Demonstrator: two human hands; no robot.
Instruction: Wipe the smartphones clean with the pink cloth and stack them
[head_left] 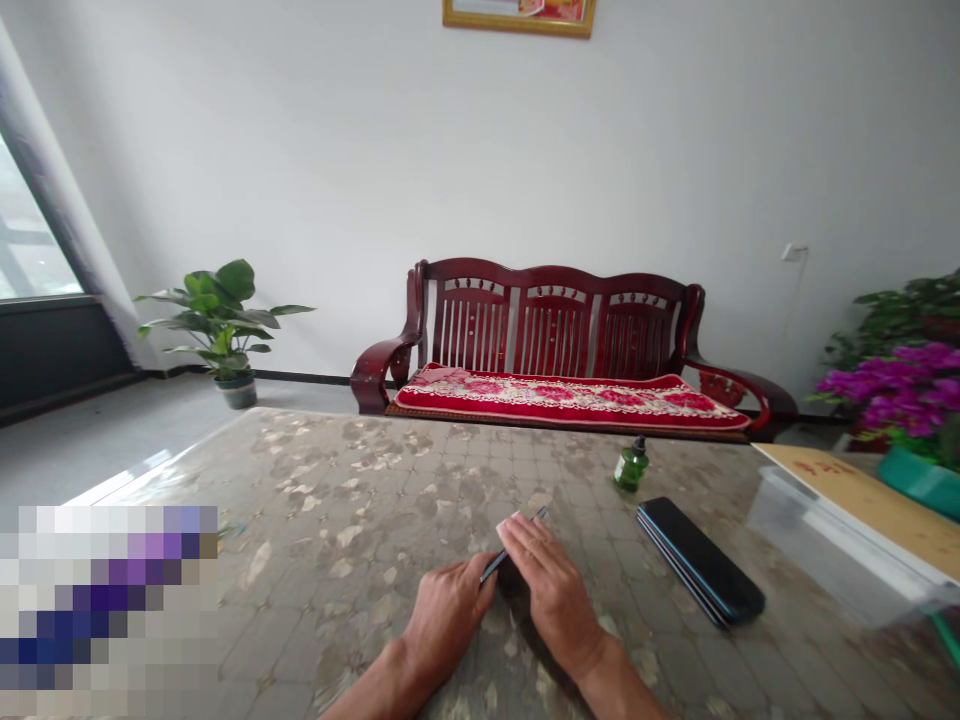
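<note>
A thin dark flat object, seen nearly edge-on, is tilted between my two hands above the patterned tablecloth [360, 560]; it may be a phone, but its face is hidden. My left hand [450, 610] holds its lower left end with closed fingers and the thumb along the edge. Across its upper side lies my right hand [551, 590], fingers stretched out and close together, touching it. To the right rests a black-and-blue glasses case or similar long case [701, 560]. Behind that stands a small green bottle with a black top [631, 466].
At the right are a clear plastic box [817, 540], a tan paper folder [862, 500] and purple flowers in a teal pot [922, 480]. A pixelated patch covers the lower left. Beyond the table stand a wooden bench [555, 325] and a potted plant [236, 388].
</note>
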